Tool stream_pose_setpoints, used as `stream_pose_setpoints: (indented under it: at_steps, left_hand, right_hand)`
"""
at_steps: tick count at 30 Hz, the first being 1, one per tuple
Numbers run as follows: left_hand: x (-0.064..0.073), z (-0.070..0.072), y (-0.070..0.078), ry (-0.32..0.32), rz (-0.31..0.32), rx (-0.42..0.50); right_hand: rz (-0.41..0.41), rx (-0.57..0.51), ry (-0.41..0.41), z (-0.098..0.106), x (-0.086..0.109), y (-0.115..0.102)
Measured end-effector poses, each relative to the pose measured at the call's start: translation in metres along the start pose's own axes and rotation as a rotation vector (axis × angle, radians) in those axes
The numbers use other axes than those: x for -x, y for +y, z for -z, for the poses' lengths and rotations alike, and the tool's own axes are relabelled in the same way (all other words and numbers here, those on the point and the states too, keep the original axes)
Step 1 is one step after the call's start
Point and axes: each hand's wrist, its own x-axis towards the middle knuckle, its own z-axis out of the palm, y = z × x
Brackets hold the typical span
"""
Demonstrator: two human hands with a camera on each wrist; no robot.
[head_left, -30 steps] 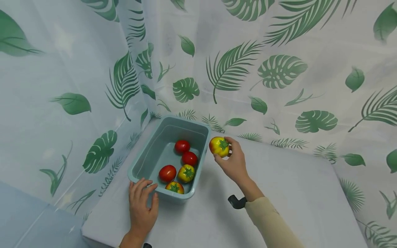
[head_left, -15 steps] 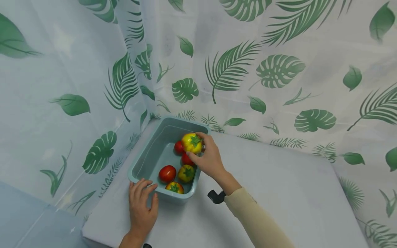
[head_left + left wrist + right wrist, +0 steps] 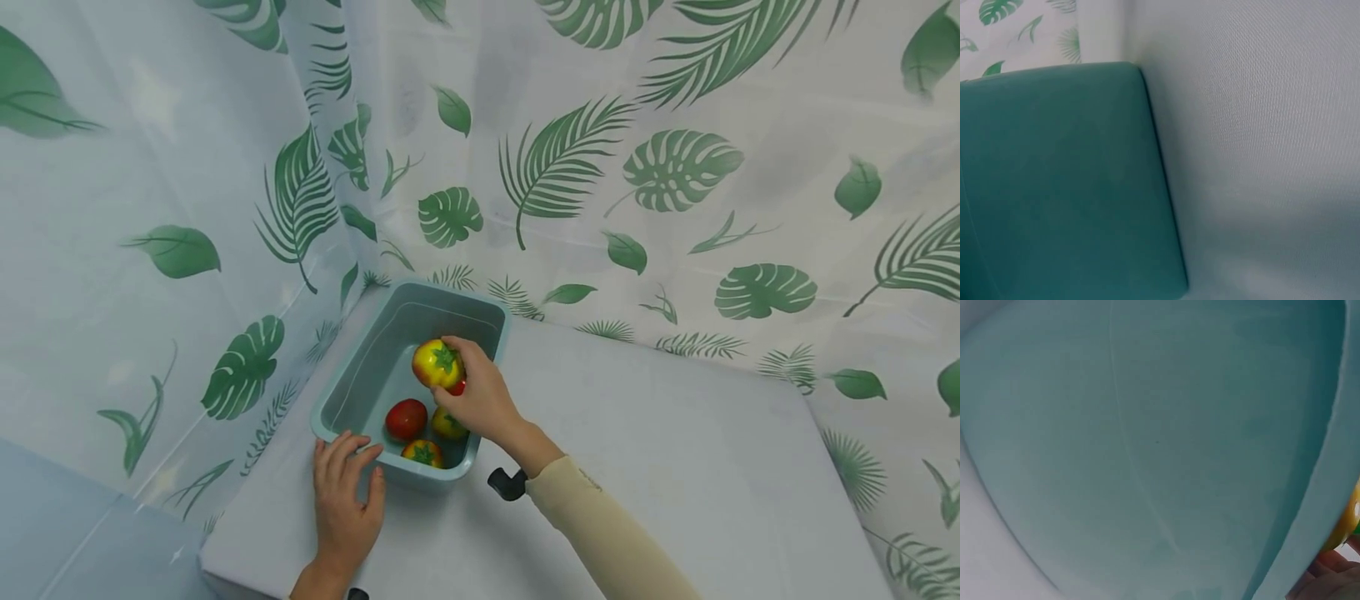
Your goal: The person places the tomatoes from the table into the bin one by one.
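Observation:
My right hand (image 3: 483, 404) holds a glossy yellow-and-red tomato (image 3: 431, 365) with a green leafy top between thumb and fingers, inside the blue-green basin (image 3: 367, 375). Under and around it lie a red tomato (image 3: 406, 419), a yellow-green tomato (image 3: 447, 423) partly covered by the hand, and another yellow-red tomato (image 3: 422, 453) by the near wall. A sliver of red (image 3: 457, 387) shows behind the held one. The fingertips of my left hand (image 3: 347, 500) rest at the basin's near left rim. In the right wrist view, the held tomato (image 3: 1350, 519) peeks past the basin's rim.
The basin stands at the left of a white-covered table (image 3: 675, 467), close to the corner of a leaf-printed curtain (image 3: 562, 275). A black wrist camera mount (image 3: 507, 484) sits beside the right sleeve. The left wrist view shows the basin's outer wall (image 3: 1066, 181).
My right hand has carried the yellow-red tomato leftward from beside the basin, over its right rim, and down inside. The left hand has stayed at the rim.

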Motion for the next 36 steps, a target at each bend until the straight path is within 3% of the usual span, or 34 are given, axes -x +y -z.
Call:
stream_pose_setpoints:
  at_steps: [14, 22, 28, 32, 36]
  left_hand:
    - [-0.001, -0.005, 0.000, -0.032, -0.004, 0.019]
    - [-0.003, -0.010, -0.002, -0.042, 0.017, 0.025]
    - [-0.007, -0.010, -0.005, -0.046, 0.019, -0.015]
    - [-0.017, -0.002, -0.008, -0.029, -0.001, -0.065]
    - [-0.044, 0.008, -0.012, -0.007, -0.066, -0.082]
  right_hand:
    - [-0.011, 0.061, 0.010, 0.006, 0.011, 0.006]
    - [-0.095, 0.073, 0.009, 0.012, 0.029, 0.014]
    - [-0.077, 0.117, 0.067, 0.022, 0.040, 0.017]
    - [-0.042, 0.154, 0.113, 0.033, 0.045, 0.022]
    - [-0.030, 0.173, 0.169, 0.050, 0.048, 0.027]
